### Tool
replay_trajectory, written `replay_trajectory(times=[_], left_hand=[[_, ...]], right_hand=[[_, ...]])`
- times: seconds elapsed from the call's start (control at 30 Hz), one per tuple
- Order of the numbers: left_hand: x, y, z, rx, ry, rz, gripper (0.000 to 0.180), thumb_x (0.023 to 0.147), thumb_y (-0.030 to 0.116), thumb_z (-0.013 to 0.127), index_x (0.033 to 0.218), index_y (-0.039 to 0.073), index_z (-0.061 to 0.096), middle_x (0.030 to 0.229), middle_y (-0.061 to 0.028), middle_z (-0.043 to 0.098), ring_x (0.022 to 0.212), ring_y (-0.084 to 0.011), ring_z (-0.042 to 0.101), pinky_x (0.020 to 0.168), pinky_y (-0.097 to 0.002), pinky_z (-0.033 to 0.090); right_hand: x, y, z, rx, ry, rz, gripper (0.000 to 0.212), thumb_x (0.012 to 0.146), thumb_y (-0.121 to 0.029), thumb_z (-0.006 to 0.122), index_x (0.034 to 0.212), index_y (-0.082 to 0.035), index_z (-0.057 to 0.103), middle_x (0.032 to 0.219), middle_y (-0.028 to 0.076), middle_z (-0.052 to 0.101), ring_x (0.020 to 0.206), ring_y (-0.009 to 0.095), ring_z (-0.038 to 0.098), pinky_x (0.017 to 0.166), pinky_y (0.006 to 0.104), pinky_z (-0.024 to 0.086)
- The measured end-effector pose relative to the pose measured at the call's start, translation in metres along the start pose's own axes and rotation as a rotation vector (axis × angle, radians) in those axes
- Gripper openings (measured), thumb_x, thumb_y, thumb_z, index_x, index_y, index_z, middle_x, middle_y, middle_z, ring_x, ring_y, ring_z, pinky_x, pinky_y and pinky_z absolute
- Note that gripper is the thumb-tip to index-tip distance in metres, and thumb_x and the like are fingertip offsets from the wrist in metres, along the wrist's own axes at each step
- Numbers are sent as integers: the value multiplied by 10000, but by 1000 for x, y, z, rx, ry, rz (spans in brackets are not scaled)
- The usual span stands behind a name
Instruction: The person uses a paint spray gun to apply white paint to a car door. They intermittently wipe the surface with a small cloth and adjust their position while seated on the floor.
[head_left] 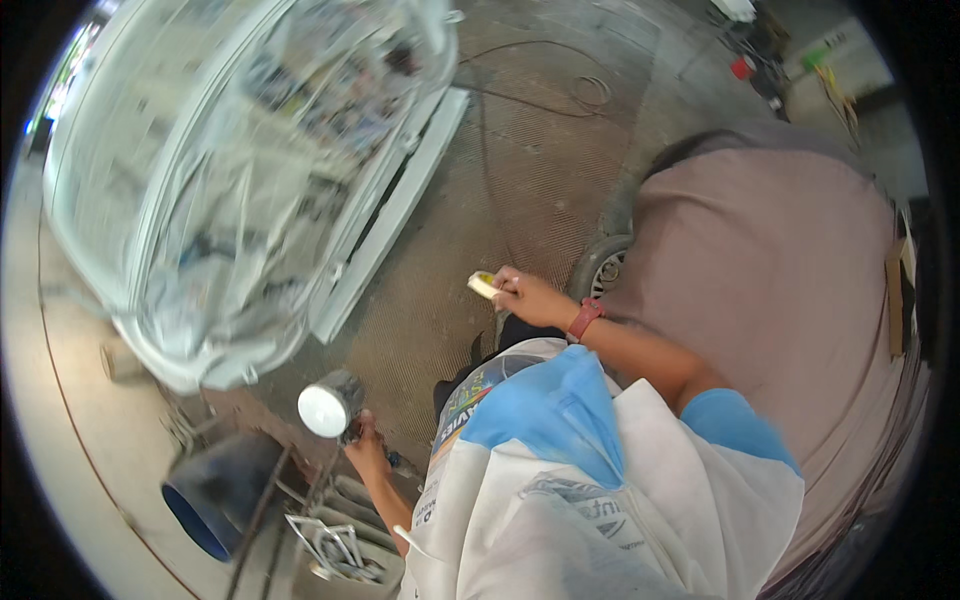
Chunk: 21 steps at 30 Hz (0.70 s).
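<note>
Counting two: left hand [366, 440] at seven o'clock, right hand [528, 298] at three. Tallying one white-lidded cup [327, 408] and one blue barrel [240, 468] at eight, one pale block [483, 286] at centre, one red wristband [585, 318] and one wheel [606, 272] at three.

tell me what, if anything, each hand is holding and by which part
The left hand holds a grey, white-lidded, cup-topped tool below its cup; the right hand holds a small, pale-yellow, block-like piece by its right end.

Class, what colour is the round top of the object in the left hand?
The round top is white; it shows in the head view.
</note>
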<state>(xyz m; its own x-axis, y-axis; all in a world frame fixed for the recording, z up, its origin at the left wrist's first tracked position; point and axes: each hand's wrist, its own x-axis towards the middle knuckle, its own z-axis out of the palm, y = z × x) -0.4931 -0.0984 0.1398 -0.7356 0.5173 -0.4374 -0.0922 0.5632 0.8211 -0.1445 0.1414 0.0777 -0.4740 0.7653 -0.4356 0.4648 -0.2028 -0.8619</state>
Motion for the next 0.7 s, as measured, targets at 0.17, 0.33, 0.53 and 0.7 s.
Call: replay_trajectory(times=[0.17, 0.33, 0.53, 0.7], left_hand=[[6, 88, 145, 270, -276, 86, 319, 926, 123, 851, 1177, -10, 706, 1018, -42, 715, 828, -144, 618, 721, -319, 512], [49, 167, 290, 209, -618, 124, 443, 880, 60, 875, 1280, -17, 700, 1123, -69, 770, 997, -172, 706, 870, -324, 555], [92, 238, 448, 127, -863, 243, 450, 829, 1, 900, 1234, -12, 703, 1134, -73, 781, 1066, -162, 723, 938, -332, 563], [124, 315, 565, 148, -921, 322, 511, 799, -18, 909, 1255, -16, 681, 1162, -92, 779, 1080, -184, 730, 952, -333, 563]], right_hand=[[-40, -15, -74, 159, -50, -78, 340, 1016, -249, 656, 1267, -25, 605, 1031, 174, 798, 906, 295, 755, 843, 412, 554], [-1, -49, -150, 63, -82, -31, 333, 1004, -239, 663, 1252, -21, 622, 1039, 172, 795, 960, 337, 757, 870, 434, 553], [85, -56, -249, 73, -36, -70, 350, 999, -250, 675, 1255, -15, 634, 998, 171, 798, 959, 355, 765, 863, 456, 559], [160, -72, -358, 13, -10, 15, 307, 1027, -239, 692, 1220, -16, 607, 1018, 127, 793, 897, 262, 738, 827, 388, 543]])
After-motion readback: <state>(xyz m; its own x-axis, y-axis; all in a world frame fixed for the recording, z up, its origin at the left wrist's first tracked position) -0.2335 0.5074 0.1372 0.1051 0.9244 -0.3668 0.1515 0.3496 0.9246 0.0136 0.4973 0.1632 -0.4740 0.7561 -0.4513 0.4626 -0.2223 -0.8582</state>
